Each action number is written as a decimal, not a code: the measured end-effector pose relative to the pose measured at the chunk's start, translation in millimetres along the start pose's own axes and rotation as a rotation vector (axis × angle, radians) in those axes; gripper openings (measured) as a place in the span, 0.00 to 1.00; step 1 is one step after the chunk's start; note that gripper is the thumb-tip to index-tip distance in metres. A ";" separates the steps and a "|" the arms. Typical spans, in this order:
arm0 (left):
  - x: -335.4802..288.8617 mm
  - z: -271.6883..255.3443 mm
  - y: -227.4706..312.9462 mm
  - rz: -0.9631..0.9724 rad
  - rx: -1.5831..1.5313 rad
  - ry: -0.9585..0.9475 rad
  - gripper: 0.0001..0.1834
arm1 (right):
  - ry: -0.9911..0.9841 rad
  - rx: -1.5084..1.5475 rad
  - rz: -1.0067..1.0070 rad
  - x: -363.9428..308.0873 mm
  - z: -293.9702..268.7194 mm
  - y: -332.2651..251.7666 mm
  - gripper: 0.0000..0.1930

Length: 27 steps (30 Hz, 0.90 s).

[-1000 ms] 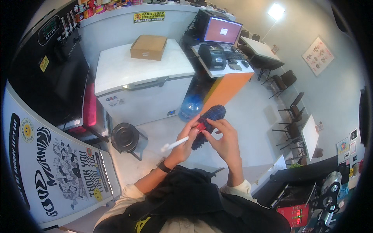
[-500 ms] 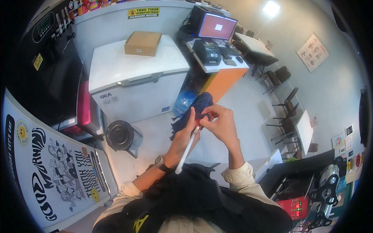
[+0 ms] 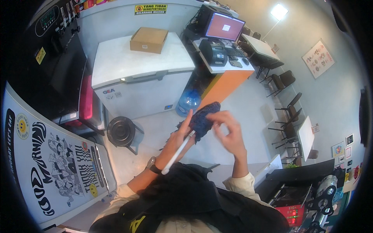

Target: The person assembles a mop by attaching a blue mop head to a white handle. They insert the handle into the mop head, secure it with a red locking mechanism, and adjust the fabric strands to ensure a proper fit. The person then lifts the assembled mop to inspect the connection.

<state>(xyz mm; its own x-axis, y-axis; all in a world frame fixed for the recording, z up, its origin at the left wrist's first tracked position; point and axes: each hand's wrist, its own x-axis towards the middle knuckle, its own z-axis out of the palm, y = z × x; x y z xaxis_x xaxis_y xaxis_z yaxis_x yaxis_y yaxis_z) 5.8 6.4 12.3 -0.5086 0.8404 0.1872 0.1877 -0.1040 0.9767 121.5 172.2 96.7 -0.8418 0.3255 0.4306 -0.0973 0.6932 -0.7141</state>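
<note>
A duster with a dark navy, shaggy head (image 3: 203, 119) and a white stick handle (image 3: 178, 153) is in front of my body. My left hand (image 3: 179, 140) is closed around it where handle and head meet, thumb pointing up along the strands. The handle slants down over my left wrist, beside a watch with a dark strap. My right hand (image 3: 232, 136) is beside the head on its right, slightly blurred, thumb and forefinger apart with nothing visible between them. Its fingertips overlap the strands; whether they touch cannot be made out.
Ahead stands a white chest freezer (image 3: 136, 95) with a cardboard box (image 3: 149, 40) on top. Right of it are a blue water jug (image 3: 189, 101) and a counter with a monitor (image 3: 224, 26). A black stool (image 3: 121, 132) stands left; a machine with a red panel (image 3: 291, 214) stands right.
My right hand has let go of the strands by the handle and moved right and open. The duster head has turned and shows more fully; the handle's end has shifted left.
</note>
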 end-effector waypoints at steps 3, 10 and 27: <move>1.0 -8.2 1.1 -0.012 -0.210 0.015 0.39 | 0.326 -0.145 0.315 0.2 -13.5 42.9 0.10; -2.0 -23.5 -3.6 0.061 -0.179 0.003 0.39 | 0.146 0.044 0.490 -13.8 -9.8 65.9 0.14; -5.9 -60.2 7.8 -0.037 -0.076 -0.138 0.43 | 0.232 0.044 0.345 1.2 7.2 13.3 0.07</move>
<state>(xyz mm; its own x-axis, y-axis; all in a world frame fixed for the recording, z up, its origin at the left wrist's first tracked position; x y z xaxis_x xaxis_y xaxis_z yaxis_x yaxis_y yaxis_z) -40.4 -31.4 25.2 -0.3929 0.9089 0.1400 0.1045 -0.1072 0.9887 115.4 177.2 83.7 -0.6878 0.6734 0.2712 0.1430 0.4919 -0.8588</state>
